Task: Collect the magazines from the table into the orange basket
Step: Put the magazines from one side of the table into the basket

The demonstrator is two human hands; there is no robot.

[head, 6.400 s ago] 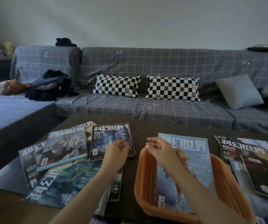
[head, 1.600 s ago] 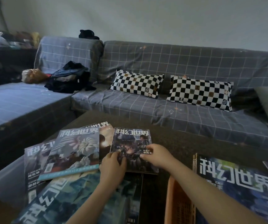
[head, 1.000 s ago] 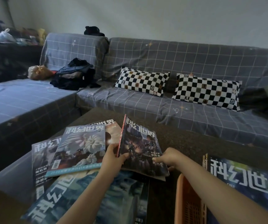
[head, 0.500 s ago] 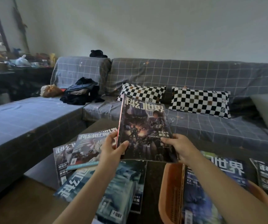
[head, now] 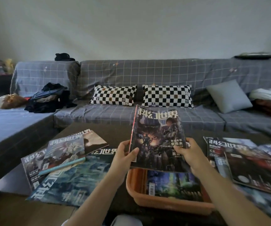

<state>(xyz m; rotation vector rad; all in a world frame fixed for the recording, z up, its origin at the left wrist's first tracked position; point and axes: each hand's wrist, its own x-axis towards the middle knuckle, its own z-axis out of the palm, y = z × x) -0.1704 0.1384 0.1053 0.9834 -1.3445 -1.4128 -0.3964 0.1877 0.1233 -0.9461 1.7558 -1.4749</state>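
I hold a dark-covered magazine (head: 157,137) tilted up, above the far end of the orange basket (head: 164,203). My left hand (head: 125,154) grips its spine edge and my right hand (head: 188,153) grips its right edge. A magazine with a blue-green cover (head: 172,185) lies inside the basket. Several magazines lie fanned on the table to the left (head: 66,152), with a large blue one (head: 76,176) nearest me. Another overlapping pile (head: 249,162) lies to the right of the basket.
The dark low table (head: 115,132) stands in front of a grey checked sofa (head: 147,75) with two black-and-white cushions (head: 113,95), a grey cushion (head: 229,95) and a heap of dark clothes (head: 48,98). The table's left edge drops to the floor.
Both hands lifted the dark magazine off the left pile and carried it to the right; it now hangs over the basket.
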